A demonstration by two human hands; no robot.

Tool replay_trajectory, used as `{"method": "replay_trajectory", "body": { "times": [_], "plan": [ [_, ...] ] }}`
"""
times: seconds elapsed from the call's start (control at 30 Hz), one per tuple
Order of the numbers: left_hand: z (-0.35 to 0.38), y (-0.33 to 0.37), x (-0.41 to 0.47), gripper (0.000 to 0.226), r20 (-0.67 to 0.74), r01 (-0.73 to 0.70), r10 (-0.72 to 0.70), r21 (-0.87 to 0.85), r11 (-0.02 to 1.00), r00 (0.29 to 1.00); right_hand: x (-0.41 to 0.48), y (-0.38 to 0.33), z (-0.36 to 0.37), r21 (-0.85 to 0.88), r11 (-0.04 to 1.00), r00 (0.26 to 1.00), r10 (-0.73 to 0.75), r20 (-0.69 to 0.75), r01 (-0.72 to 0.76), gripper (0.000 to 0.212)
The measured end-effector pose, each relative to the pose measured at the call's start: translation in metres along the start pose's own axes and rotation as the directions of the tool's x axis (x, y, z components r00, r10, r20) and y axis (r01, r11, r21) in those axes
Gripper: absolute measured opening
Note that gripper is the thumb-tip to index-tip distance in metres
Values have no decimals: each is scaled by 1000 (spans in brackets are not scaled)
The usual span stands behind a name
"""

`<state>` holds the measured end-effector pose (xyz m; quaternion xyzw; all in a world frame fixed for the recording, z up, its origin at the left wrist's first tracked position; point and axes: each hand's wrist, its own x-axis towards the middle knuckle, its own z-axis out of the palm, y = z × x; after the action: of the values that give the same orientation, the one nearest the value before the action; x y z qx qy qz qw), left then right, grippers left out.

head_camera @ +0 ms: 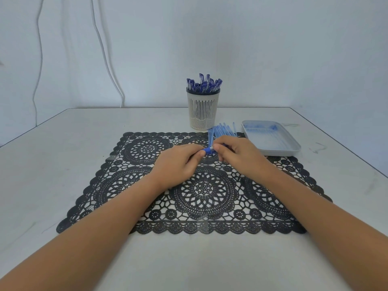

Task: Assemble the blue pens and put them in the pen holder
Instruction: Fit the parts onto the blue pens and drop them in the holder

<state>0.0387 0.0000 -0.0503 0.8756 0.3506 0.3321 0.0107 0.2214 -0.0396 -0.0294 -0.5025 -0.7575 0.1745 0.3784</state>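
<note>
My left hand (178,164) and my right hand (237,154) meet over the black lace mat (147,185), and between their fingertips is a blue pen (208,150). Left fingers pinch its dark blue cap end; right fingers pinch the barrel, most of which is hidden under that hand. Behind my hands, a pile of several blue pen parts (221,131) lies at the mat's far edge. The white slotted pen holder (202,111) stands further back, with several capped blue pens (203,84) sticking out of it.
A pale shallow tray (270,139) with blue smears sits to the right of the pen parts. The white table (63,143) ends at a dark edge on the left and right. White cables hang on the wall behind.
</note>
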Motion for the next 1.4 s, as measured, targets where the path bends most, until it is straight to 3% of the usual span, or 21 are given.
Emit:
{"method": "replay_trajectory", "body": {
  "times": [0.13,0.3,0.4,0.5,0.6,0.73,0.87,1.03,1.17,1.3,1.4],
  "plan": [
    [1,2,3,30,39,31,-34,61,998,999,1,4,1,-36,998,999,45,-2,-45,12],
    [3,2,3,27,3,-43,43,163,986,999,1,8,-2,-96,994,999,41,-35,-44,13],
    [3,-2,6,19,-39,-59,69,225,972,997,2,16,0,-233,972,998,9,-60,-23,21],
    [-5,-9,12,20,-130,50,-16,264,963,991,-1,26,-2,-362,931,997,16,-80,-44,35],
    [-21,-7,26,24,-226,205,-172,128,970,959,-4,26,1,-468,881,997,73,10,-60,45],
    [-49,-3,68,23,-312,313,-325,-90,946,893,-3,25,4,-483,868,978,187,98,-117,50],
    [-78,-8,133,20,-415,320,-407,-264,910,814,-4,26,3,-481,870,981,174,91,-109,48],
    [-100,-14,200,9,-498,319,-442,-315,894,746,-3,25,2,-467,880,985,147,86,-90,48],
    [-88,-21,223,7,-450,347,-443,-281,895,776,-2,28,2,-463,883,988,133,81,-81,48],
    [-62,-29,225,49,-359,333,-430,-302,894,828,-1,30,2,-457,886,988,128,86,-75,48],
    [-47,-36,223,58,-278,343,-387,-195,919,879,-1,31,3,-463,883,988,128,88,-73,47]
  ]
}}
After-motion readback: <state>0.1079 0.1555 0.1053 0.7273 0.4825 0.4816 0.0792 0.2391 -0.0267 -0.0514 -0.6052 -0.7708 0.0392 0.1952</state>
